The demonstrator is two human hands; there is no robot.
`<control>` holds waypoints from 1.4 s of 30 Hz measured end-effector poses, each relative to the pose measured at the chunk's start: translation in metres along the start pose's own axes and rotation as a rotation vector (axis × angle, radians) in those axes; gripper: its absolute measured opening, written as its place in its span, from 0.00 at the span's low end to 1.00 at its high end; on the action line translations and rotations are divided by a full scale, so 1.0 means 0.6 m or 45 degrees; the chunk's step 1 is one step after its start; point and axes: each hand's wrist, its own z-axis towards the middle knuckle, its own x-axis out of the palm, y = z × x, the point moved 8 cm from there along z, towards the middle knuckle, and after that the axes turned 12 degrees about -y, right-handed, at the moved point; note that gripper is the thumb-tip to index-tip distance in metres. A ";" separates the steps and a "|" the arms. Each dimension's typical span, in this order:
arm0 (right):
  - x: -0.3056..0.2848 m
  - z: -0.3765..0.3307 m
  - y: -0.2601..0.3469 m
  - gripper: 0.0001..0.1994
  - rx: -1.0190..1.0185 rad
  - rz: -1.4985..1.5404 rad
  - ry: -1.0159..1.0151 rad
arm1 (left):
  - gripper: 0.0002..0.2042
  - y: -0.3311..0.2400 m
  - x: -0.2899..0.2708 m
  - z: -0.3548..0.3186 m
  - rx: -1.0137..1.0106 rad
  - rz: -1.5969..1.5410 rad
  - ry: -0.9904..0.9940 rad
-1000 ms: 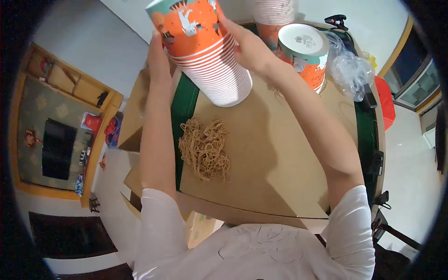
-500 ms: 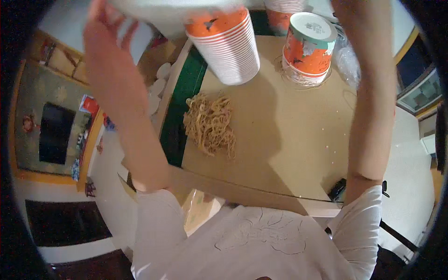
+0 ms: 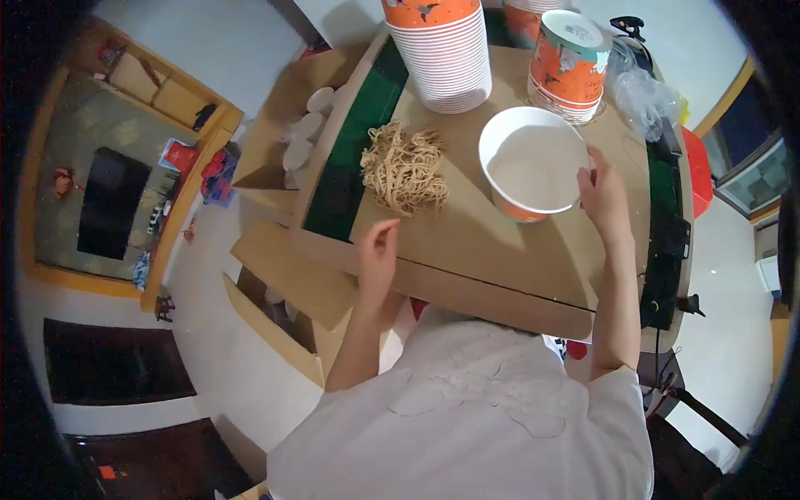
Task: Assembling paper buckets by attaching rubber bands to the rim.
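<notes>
A white-lined paper tub (image 3: 533, 162) with an orange outside stands tilted, its mouth facing me, over the cardboard-covered table. My right hand (image 3: 604, 196) grips its right side, thumb at the rim. Near the table's front edge my left hand (image 3: 377, 260) hovers with fingers loosely curled together and nothing visible in them. Just beyond it lies a loose heap of tan twine (image 3: 406, 169). Behind the tub, an upside-down orange tub with a pale green base (image 3: 570, 62) rests with strands of twine around its lower rim.
A tall stack of nested tubs (image 3: 446, 67) rises at the back left, and another stack (image 3: 529, 18) stands behind. Clear plastic bags (image 3: 646, 100) lie at the right. Open cardboard boxes (image 3: 275, 117) with white round pieces sit left of the table; another box (image 3: 292, 321) is below.
Both hands have come down and back from the far side. My right hand now holds a tub over the table. The view has shifted, showing more of the room at the left.
</notes>
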 end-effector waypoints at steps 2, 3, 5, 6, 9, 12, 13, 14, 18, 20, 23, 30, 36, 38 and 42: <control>0.007 -0.027 0.004 0.17 0.159 0.122 0.075 | 0.06 -0.039 0.014 0.018 0.067 -0.083 -0.032; -0.012 -0.041 0.013 0.16 0.170 0.144 -0.064 | 0.06 -0.039 0.020 0.024 0.068 -0.085 -0.048; -0.045 -0.077 0.005 0.16 0.095 0.241 -0.288 | 0.05 -0.052 0.024 0.042 0.265 -0.169 -0.187; -0.054 -0.101 -0.008 0.16 0.012 0.316 -0.366 | 0.04 -0.052 0.024 0.055 0.308 -0.190 -0.224; 0.022 -0.240 -0.026 0.16 0.175 0.811 0.241 | 0.02 -0.038 0.009 0.110 0.335 0.012 -0.207; 0.120 -0.332 -0.073 0.13 -0.018 0.756 0.696 | 0.03 -0.015 0.029 0.173 0.421 0.109 -0.208; 0.129 -0.313 -0.082 0.13 -0.031 0.753 0.682 | 0.02 -0.024 0.027 0.193 0.441 0.121 -0.216; 0.117 -0.287 -0.113 0.11 0.103 0.701 0.449 | 0.02 -0.026 0.027 0.200 0.447 0.137 -0.216; 0.061 -0.222 -0.119 0.08 0.256 0.657 -0.081 | 0.04 -0.052 0.062 0.245 0.474 0.184 -0.157; 0.062 -0.225 -0.092 0.09 0.178 0.662 0.013 | 0.03 -0.072 0.095 0.263 0.521 0.229 -0.081; 0.109 -0.256 -0.057 0.08 0.034 0.488 0.047 | 0.03 -0.032 0.149 0.308 0.436 0.474 0.107; 0.152 -0.274 -0.136 0.08 0.270 0.590 0.097 | 0.05 0.000 0.179 0.363 0.383 0.817 0.381; 0.120 -0.231 -0.126 0.07 0.469 0.853 -0.067 | 0.09 -0.007 0.180 0.348 0.396 0.745 0.447; 0.111 -0.242 -0.133 0.07 0.311 0.759 -0.192 | 0.14 -0.013 0.168 0.336 0.357 0.966 0.346; 0.107 -0.238 -0.117 0.06 0.250 0.671 -0.176 | 0.14 0.053 0.154 0.328 0.229 0.980 0.414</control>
